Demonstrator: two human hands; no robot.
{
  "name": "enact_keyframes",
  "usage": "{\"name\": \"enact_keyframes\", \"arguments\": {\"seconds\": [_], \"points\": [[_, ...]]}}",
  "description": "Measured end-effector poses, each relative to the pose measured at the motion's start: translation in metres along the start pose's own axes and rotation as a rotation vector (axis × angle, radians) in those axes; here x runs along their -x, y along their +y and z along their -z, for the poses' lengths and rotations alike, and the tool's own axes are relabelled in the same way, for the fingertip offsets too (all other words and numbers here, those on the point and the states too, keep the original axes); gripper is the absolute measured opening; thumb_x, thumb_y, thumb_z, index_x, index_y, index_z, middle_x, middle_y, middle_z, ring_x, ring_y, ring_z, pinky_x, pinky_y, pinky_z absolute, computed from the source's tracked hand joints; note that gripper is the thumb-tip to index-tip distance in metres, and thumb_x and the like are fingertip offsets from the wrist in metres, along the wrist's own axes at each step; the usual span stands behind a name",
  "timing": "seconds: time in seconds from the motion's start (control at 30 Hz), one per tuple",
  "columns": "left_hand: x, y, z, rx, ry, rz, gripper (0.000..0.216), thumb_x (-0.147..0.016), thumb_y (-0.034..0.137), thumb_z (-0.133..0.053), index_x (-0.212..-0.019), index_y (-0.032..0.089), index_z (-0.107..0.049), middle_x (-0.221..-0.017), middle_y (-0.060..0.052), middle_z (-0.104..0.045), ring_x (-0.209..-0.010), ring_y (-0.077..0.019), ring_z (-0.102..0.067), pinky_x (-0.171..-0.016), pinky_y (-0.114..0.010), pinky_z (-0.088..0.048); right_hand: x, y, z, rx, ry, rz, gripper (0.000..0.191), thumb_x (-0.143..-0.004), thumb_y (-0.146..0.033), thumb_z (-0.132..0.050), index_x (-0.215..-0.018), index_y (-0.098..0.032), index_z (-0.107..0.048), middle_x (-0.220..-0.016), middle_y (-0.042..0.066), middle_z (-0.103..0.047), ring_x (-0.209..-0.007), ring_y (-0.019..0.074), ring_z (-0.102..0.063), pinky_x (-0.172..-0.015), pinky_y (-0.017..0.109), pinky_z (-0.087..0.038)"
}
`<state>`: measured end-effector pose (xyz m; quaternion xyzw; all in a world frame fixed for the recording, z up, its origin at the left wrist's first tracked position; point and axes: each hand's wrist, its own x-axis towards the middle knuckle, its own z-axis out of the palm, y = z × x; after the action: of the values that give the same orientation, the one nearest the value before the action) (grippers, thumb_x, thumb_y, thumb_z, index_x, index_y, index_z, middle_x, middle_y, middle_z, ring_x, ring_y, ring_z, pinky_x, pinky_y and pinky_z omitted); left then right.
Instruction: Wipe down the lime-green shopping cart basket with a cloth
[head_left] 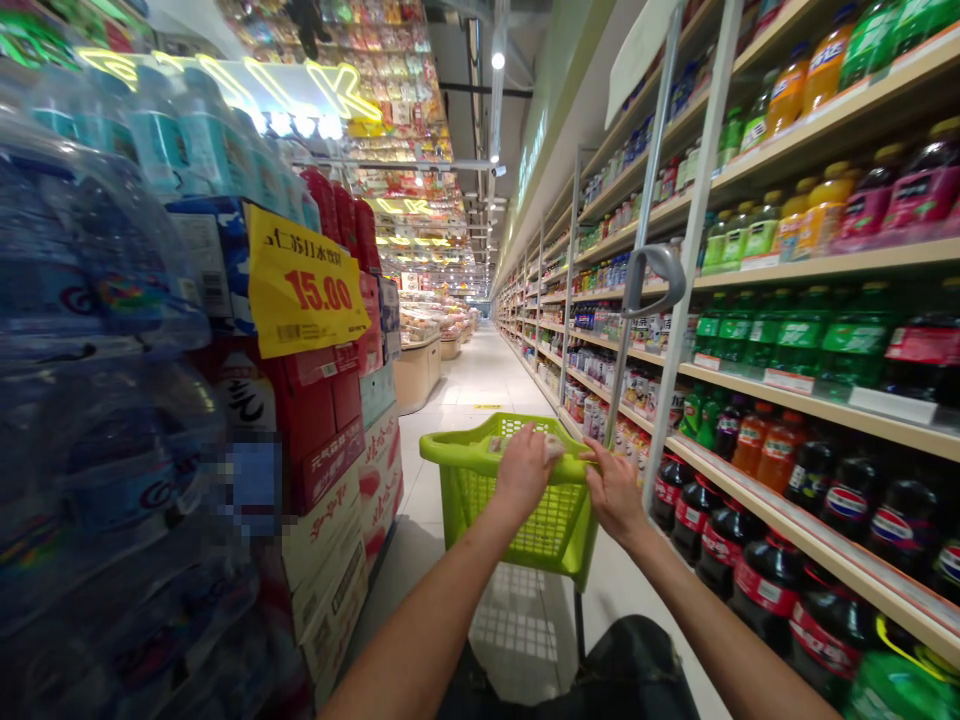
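Note:
A lime-green shopping cart (469, 500) with a latticed plastic basket stands right in front of me. My left hand (523, 470) is closed over the near rim of the basket, around its middle. Just past those fingers a pale packaged item (553, 449) shows inside; its kind is hard to make out. At the right corner of the same rim, my right hand (613, 492) has its fingers bent around the edge, the index finger stretched a little further to the left. My knees show below the cart.
Tall shelves of bottled drinks (799, 330) line the right side, with a grey-handled metal pole (637, 270) by them. Stacked drink cartons (322, 430) and wrapped water bottles (112, 430) crowd the left, under a yellow price sign (306, 285). A tiled aisle (480, 365) runs ahead.

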<state>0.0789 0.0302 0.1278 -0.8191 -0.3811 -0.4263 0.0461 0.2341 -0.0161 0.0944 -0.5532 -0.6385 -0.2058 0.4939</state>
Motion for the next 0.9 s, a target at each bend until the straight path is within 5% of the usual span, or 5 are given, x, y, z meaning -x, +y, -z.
{"name": "enact_keyframes", "arguments": {"seconds": [0.17, 0.43, 0.7, 0.9], "points": [[-0.002, -0.026, 0.025, -0.071, 0.020, 0.199, 0.026, -0.078, 0.019, -0.050, -0.104, 0.014, -0.051, -0.114, -0.012, -0.049, -0.107, -0.0221, -0.046, -0.092, -0.037, -0.038, -0.002, 0.009, -0.002, 0.034, 0.069, -0.190, 0.039, -0.079, -0.028, -0.031, -0.110, -0.015, -0.051, -0.087, 0.008, -0.063, -0.091, 0.0240, -0.053, -0.084, 0.043, -0.037], [0.001, 0.034, -0.015, 0.017, -0.068, -0.163, 0.021, -0.081, 0.021, -0.043, -0.101, 0.016, -0.051, -0.112, -0.010, -0.052, -0.107, -0.0207, -0.046, -0.093, -0.037, -0.038, -0.001, 0.007, -0.008, -0.170, 0.106, -0.249, 0.042, -0.080, -0.032, -0.032, -0.115, -0.014, -0.046, -0.087, 0.008, -0.062, -0.084, 0.0227, -0.056, -0.078, 0.040, -0.043], [0.000, -0.038, 0.028, -0.036, 0.048, 0.187, 0.036, -0.074, 0.006, -0.040, -0.107, 0.015, -0.050, -0.123, -0.012, -0.044, -0.113, -0.0224, -0.042, -0.098, -0.038, -0.035, 0.000, 0.004, -0.009, -0.142, 0.118, -0.213, 0.040, -0.080, -0.029, -0.032, -0.114, -0.014, -0.045, -0.082, 0.007, -0.062, -0.087, 0.0234, -0.055, -0.080, 0.040, -0.041], [0.003, 0.023, 0.005, 0.013, -0.034, -0.076, 0.021, -0.075, 0.026, -0.052, -0.093, 0.017, -0.056, -0.116, -0.011, -0.049, -0.110, -0.0247, -0.043, -0.096, -0.041, -0.036, 0.000, 0.003, -0.010, -0.133, 0.152, -0.224, 0.039, -0.079, -0.031, -0.034, -0.111, -0.014, -0.048, -0.082, 0.007, -0.060, -0.081, 0.0225, -0.055, -0.075, 0.039, -0.042]]}}
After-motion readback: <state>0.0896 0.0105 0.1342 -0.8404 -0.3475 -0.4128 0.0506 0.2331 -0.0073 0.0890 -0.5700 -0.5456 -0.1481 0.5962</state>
